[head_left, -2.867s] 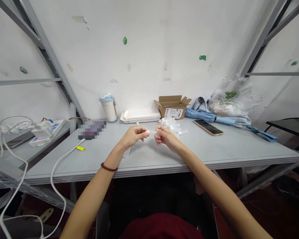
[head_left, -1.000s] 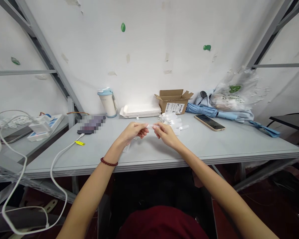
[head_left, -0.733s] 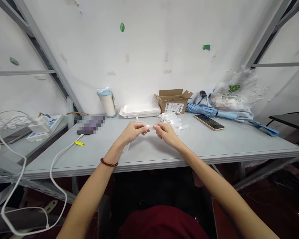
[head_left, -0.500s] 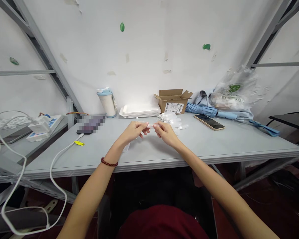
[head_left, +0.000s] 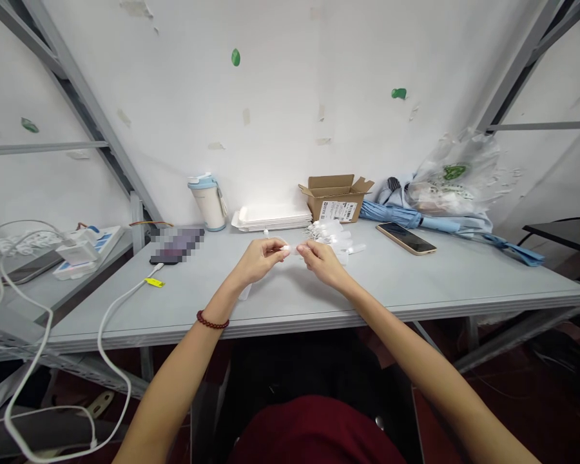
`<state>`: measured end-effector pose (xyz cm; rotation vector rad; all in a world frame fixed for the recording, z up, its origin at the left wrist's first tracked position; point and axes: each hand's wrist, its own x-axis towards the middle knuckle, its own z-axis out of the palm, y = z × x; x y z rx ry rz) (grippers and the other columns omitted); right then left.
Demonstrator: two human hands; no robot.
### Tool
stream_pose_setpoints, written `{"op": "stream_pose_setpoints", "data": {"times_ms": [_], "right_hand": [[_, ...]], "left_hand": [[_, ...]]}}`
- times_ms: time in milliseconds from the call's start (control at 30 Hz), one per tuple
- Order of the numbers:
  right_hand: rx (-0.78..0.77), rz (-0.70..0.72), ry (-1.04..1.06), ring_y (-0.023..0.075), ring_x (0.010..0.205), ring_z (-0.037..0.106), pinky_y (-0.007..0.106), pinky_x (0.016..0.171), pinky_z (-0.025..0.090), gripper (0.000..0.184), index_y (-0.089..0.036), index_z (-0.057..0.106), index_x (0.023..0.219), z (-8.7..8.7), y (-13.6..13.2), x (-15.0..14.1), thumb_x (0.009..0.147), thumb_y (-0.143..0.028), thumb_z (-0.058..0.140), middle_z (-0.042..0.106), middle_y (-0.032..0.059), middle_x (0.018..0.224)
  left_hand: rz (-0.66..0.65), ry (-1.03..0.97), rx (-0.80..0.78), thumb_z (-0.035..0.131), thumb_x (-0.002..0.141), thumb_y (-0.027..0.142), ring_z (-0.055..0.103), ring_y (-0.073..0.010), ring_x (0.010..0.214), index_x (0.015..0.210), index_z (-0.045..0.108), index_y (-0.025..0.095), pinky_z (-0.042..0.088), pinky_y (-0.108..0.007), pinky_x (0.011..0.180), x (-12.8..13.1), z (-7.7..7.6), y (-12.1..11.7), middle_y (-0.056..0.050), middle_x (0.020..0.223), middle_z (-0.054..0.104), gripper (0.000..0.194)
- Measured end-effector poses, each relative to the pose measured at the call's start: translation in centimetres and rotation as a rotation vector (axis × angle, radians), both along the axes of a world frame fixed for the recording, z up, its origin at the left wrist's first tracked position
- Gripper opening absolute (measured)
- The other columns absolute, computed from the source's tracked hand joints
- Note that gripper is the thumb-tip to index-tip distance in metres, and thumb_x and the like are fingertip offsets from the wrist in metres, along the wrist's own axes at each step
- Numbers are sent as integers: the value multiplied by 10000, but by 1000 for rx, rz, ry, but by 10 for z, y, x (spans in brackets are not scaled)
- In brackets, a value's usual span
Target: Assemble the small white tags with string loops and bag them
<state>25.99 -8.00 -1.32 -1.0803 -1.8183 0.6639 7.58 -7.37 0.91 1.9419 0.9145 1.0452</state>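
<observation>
Over the middle of the table my left hand [head_left: 262, 259] pinches a small white piece [head_left: 292, 249] between thumb and forefinger. My right hand [head_left: 320, 261] is also closed in a pinch, its fingertips meeting the piece's right side; what lies inside that pinch is too small to make out. Just behind the right hand lies a pile of small translucent plastic bottles [head_left: 329, 231], one of them [head_left: 356, 249] apart at the right. Part of another translucent piece [head_left: 245, 291] shows beside my left wrist. A tiny white-topped item [head_left: 266, 232] stands behind the left hand.
Along the wall stand a lidded tumbler [head_left: 209, 203], a stack of white flat packs [head_left: 271, 218] and an open cardboard box [head_left: 336, 198]. Rightward lie a phone [head_left: 406, 238], a folded blue umbrella [head_left: 396, 214] and a plastic bag [head_left: 457, 177]. A charging cable [head_left: 107, 322] hangs over the left edge.
My left fingers have shifted on the small white piece, showing more of it, and are now curled closer together. The right hand stays almost in place. The view has tilted slightly.
</observation>
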Motion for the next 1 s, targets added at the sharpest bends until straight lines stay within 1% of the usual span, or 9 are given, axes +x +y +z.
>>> {"op": "stream_pose_setpoints", "data": {"times_ms": [67, 133, 267, 400, 533, 667, 800, 900, 1000], "right_hand": [[-24, -4, 18, 103, 529, 410, 248, 562, 319, 366, -203, 416, 614, 0, 0, 0, 893, -441, 410, 426, -46, 520], [-41, -10, 31, 101, 517, 404, 249, 557, 318, 376, -203, 413, 604, 0, 0, -1, 897, -439, 402, 425, -45, 514], [-6, -25, 23, 111, 554, 425, 252, 571, 318, 336, -192, 490, 677, -1, -1, -2, 895, -434, 411, 448, -37, 554], [52, -10, -12, 117, 569, 430, 255, 585, 321, 290, -185, 527, 754, -3, -2, -2, 891, -419, 421, 465, -31, 592], [98, 7, -51, 117, 557, 425, 255, 586, 324, 273, -180, 545, 812, -5, -2, -1, 896, -406, 417, 462, -35, 582], [107, 24, -72, 114, 553, 420, 253, 574, 320, 306, -185, 536, 764, -4, -2, 0, 902, -428, 413, 456, -36, 568], [59, 56, -23, 111, 550, 387, 250, 551, 304, 355, -184, 531, 714, 0, -2, 4, 887, -476, 424, 411, -40, 557], [13, 52, 27, 108, 543, 365, 250, 534, 291, 383, -182, 535, 697, 0, -1, 6, 870, -509, 435, 383, -43, 554], [-13, 49, 57, 105, 532, 360, 250, 528, 292, 389, -181, 528, 677, -1, 1, 6, 869, -507, 438, 376, -45, 550]], "left_hand": [[3, -17, -8, 650, 753, 433, 580, -151, 750, 856, 667, 142, 487, -291, 732, 1, -1, 1, -54, 851, 663, 309], [9, -12, -46, 617, 780, 457, 577, -145, 731, 853, 673, 140, 492, -288, 718, 1, -2, 2, -55, 838, 662, 330], [41, -34, -192, 535, 809, 554, 573, -142, 651, 776, 672, 116, 483, -274, 607, 0, -3, 4, -62, 716, 636, 459], [50, -55, -282, 569, 776, 570, 530, -113, 549, 693, 649, 116, 450, -253, 549, 0, -5, 6, -28, 594, 576, 468], [41, -35, -325, 580, 770, 552, 513, -106, 520, 647, 642, 118, 435, -248, 523, 1, -5, 6, -24, 570, 568, 456], [11, -46, -298, 611, 753, 519, 535, -119, 556, 639, 641, 119, 450, -262, 565, -1, -4, 6, -47, 614, 608, 418], [-30, 10, -160, 598, 777, 493, 580, -148, 658, 657, 644, 134, 469, -280, 670, -3, 2, 0, -53, 666, 638, 382], [-17, 98, -58, 563, 801, 479, 576, -151, 668, 699, 656, 146, 465, -277, 676, -1, 5, -5, -48, 696, 650, 361], [20, 101, -15, 552, 805, 458, 575, -155, 686, 727, 655, 150, 458, -271, 671, 1, 4, -6, -42, 699, 646, 334]]}}
